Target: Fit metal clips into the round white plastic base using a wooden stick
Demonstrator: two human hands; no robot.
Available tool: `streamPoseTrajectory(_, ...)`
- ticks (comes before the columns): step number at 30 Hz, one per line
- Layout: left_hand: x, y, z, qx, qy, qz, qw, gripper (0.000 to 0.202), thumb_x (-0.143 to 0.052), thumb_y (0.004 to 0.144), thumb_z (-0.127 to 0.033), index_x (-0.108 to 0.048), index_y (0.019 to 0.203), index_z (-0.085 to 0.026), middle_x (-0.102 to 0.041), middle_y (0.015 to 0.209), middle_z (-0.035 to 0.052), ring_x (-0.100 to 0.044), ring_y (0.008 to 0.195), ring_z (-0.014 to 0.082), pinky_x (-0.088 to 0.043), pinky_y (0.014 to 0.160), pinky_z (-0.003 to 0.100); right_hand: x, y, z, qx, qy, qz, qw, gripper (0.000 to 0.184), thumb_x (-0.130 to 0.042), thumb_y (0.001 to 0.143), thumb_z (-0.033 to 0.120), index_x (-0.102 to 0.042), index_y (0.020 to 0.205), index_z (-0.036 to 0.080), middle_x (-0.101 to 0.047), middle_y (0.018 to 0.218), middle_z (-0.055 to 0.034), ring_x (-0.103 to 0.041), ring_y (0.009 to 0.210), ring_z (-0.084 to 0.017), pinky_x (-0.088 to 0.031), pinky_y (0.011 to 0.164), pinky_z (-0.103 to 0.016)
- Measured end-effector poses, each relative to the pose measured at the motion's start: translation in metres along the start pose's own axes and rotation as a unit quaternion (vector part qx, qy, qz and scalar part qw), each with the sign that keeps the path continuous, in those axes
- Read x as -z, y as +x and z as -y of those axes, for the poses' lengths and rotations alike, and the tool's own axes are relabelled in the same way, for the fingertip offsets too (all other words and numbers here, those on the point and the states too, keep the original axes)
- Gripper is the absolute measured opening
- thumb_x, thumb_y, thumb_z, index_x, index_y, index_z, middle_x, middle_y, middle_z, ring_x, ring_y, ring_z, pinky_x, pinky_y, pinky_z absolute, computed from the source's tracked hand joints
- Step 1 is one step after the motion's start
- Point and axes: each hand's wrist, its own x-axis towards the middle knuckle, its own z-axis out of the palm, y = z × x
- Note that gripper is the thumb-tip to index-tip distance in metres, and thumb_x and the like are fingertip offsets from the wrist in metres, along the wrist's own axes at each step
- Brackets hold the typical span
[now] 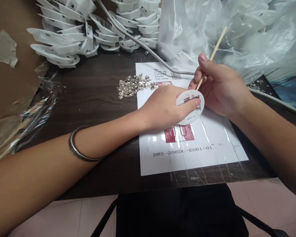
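The left hand (166, 107) pins a white plastic disc (190, 107) over the printed sheet (187, 154) on the worktop (98, 95), grip clamped on it. The right hand (219, 89), grip closed around a wooden stick (213, 54), probably works a part into the disc's slot. Metal clips (133, 85) and stacked discs (71, 36) remain in piles, so much seems left.

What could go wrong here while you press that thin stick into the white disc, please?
The wooden stick is slim and held at a slant by the right hand, so it may snap or slip toward the left hand fingertips holding the white disc. The pile of small metal clips lies loose near the left hand; a sweep of the wrist could scatter it.
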Motion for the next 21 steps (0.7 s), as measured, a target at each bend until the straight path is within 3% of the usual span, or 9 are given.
streamPoseTrajectory(9,0.0004,0.0015,-0.002,0.016,-0.016,0.0,1.0,0.03,-0.055,0.086,-0.03,-0.059,0.061,-0.014,-0.05,0.056,-0.003,-0.044,0.058,0.008,-0.033,0.059,0.024,-0.0003,-0.001,0.0012,0.006,0.009,0.025,1.0,0.058,-0.034,0.096,0.054,-0.049,0.053,0.017,-0.058,0.051,-0.0026,-0.05,0.042,-0.009,-0.042,0.046,-0.023)
streamPoseTrajectory(15,0.0009,0.0021,-0.0019,0.012,-0.026,-0.003,1.0,0.027,-0.057,0.085,-0.029,-0.06,0.062,-0.014,-0.055,0.06,-0.0034,-0.048,0.061,0.0079,-0.037,0.062,0.022,-0.0005,0.0017,-0.0016,0.016,0.019,-0.015,1.0,0.048,-0.046,0.094,0.051,-0.053,0.062,0.016,-0.048,0.043,0.0022,-0.043,0.038,-0.006,-0.032,0.042,-0.019)
streamPoseTrajectory(21,0.0009,0.0025,-0.001,0.002,-0.018,-0.008,1.0,0.027,-0.056,0.085,-0.029,-0.061,0.064,-0.014,-0.057,0.061,-0.0027,-0.05,0.063,0.0086,-0.04,0.064,0.023,-0.0011,-0.0015,0.0022,-0.009,0.0,0.014,1.0,0.042,-0.053,0.094,0.038,-0.051,0.059,0.015,-0.044,0.042,0.0036,-0.041,0.038,-0.005,-0.03,0.042,-0.018)
